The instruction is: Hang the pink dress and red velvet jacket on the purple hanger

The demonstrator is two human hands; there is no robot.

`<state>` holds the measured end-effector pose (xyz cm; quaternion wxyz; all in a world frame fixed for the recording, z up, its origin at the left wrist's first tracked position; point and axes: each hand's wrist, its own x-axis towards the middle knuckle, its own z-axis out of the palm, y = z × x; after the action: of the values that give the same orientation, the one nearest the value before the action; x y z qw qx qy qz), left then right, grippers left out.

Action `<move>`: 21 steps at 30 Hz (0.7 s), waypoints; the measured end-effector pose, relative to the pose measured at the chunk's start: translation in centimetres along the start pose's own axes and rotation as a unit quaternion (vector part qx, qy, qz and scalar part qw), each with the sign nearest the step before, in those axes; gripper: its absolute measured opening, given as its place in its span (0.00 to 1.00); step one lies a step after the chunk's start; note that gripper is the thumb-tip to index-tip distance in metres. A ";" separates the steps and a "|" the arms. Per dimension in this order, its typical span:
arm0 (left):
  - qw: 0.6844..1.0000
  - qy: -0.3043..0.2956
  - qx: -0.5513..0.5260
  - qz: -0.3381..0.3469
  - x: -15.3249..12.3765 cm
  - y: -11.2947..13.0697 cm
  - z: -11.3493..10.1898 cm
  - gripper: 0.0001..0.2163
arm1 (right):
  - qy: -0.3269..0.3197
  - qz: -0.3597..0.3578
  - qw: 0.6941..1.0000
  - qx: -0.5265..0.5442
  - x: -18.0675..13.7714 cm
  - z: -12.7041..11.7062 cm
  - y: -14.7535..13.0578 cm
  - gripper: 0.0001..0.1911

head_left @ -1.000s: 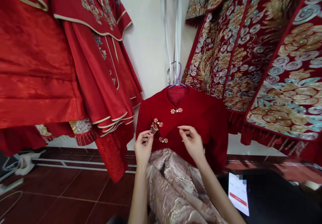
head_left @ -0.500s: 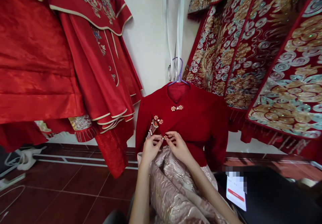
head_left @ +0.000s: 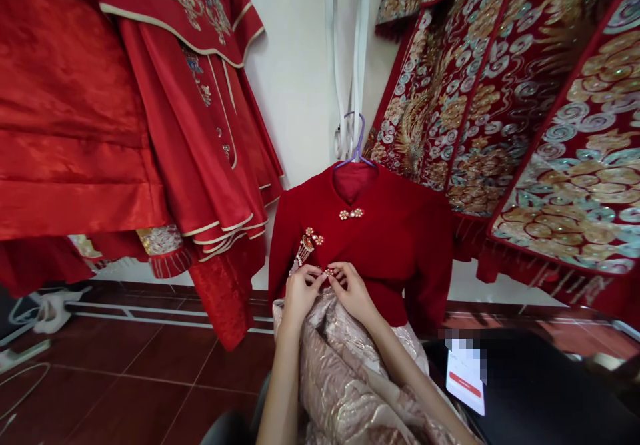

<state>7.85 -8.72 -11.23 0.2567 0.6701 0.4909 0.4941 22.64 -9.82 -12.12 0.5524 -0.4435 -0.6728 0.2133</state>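
Observation:
A dark red jacket (head_left: pixel 380 238) hangs in front of me on a purple hanger (head_left: pixel 357 142). At its lower front, both my hands pinch a small beaded flower clasp (head_left: pixel 328 273), much of it covered by fingertips. My left hand (head_left: pixel 301 290) is closed on the clasp's left part, and my right hand (head_left: pixel 353 290) on its right part. Above my left hand sits a beaded ornament with tassels (head_left: pixel 306 246). Another flower clasp (head_left: pixel 351 214) is fastened at the neckline. Shiny pinkish brocade fabric (head_left: pixel 345 372) lies under my forearms.
Red garments (head_left: pixel 195 132) hang at the left, and heavily embroidered ones (head_left: pixel 480 112) at the right. A white metal stand (head_left: pixel 345 52) rises behind the hanger. A lit phone (head_left: pixel 466 378) lies on a black surface (head_left: pixel 540 392) at lower right. White shoes (head_left: pixel 53 312) stand far left.
My hands stay pinched at the clasp, with the fingertips shifting only slightly. The jacket and ornament are nearly where they were; the whole view has moved a little.

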 end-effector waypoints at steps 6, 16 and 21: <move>1.000 -0.002 -0.013 -0.003 0.1 -0.1 0.2 0.10 | -0.002 -0.001 1.000 0.002 0.0 0.0 0.0 0.11; 1.000 -0.005 -0.003 0.011 -0.1 0.3 0.2 0.10 | -0.007 0.000 1.000 0.002 0.0 0.0 0.1 0.11; 1.000 -0.006 0.004 0.012 -0.2 0.4 0.2 0.10 | -0.009 0.001 1.000 0.006 0.0 0.0 0.1 0.11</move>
<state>8.14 -9.03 -11.06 0.2508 0.6797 0.4834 0.4914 22.71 -9.80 -12.19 0.5486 -0.4388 -0.6761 0.2222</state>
